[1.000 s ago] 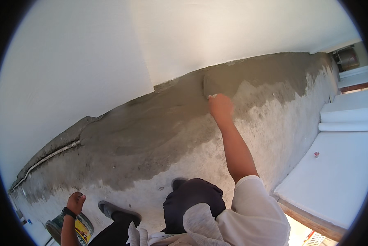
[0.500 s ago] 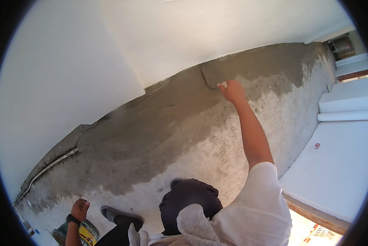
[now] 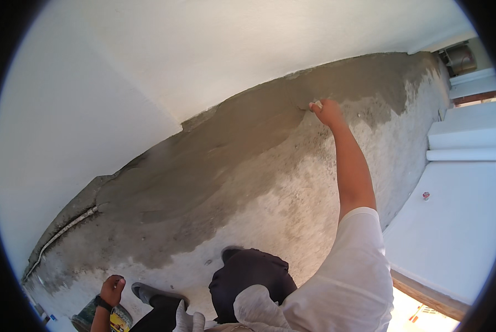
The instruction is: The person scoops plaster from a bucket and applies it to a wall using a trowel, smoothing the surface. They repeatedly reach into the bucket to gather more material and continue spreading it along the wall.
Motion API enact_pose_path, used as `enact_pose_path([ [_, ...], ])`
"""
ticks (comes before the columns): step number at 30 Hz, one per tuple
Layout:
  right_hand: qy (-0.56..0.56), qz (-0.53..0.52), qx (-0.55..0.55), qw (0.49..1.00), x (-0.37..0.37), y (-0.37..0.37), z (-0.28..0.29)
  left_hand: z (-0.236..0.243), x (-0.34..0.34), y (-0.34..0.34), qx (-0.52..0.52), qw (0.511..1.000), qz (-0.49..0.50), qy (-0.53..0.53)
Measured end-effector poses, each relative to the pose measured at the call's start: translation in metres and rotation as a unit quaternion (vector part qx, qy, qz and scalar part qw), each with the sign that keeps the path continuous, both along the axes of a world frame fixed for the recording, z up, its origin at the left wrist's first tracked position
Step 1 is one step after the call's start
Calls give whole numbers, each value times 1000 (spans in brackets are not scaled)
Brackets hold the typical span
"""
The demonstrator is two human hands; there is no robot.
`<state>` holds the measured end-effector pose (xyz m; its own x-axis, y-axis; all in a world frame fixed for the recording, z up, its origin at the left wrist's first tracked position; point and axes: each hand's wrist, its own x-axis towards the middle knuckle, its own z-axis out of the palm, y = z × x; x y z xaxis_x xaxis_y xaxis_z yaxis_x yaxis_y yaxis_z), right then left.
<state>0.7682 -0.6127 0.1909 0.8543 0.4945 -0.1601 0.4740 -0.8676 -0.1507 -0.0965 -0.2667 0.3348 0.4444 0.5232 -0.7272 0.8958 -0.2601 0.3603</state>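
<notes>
2 hands: both bare, well apart, the right stretched far out, the left low by the body.
Right hand (image 3: 328, 112): pressed to the floor at the edge of the wet cement coat (image 3: 226, 160), fingers curled tight on a small pale tool (image 3: 317, 104); what kind it is cannot be told.
Left hand (image 3: 113, 289): loosely closed over the rim of a bucket (image 3: 120, 318) with a yellow label; a dark wristband sits on the wrist; a grip on anything cannot be told.
Wet cement coat: a dark grey band along the foot of the white wall (image 3: 203, 61), running from the left corner to past the right hand.
Dry floor (image 3: 292, 205): pale, speckled, between the band and the knee.
Pipe (image 3: 60, 235): thin, pale, along the left wall foot.
Ledge (image 3: 452, 221): white, at right.
Doing it well: by my judgement, keep the tool flat, pull in overlapping strokes from wet into dry, and feather the edge so no ridge stands.
</notes>
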Motion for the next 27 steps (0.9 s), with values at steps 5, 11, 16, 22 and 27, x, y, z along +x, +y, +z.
enact_pose_path([
  [5,-16,-74,2,997,25,-28,4,-5,-9,-3,-25,998,55,-18],
  [11,56,-66,25,996,24,-2,-5,-9,-4,-6,-52,995,85,-3],
  [16,-10,-76,21,997,34,-14,-18,-8,4,-2,-76,991,109,-10],
  [22,-38,-186,-27,981,60,-88,-9,-8,2,-5,-88,988,130,10],
  [27,-51,-122,43,990,62,-61,-26,-10,10,-2,-101,985,140,11],
])
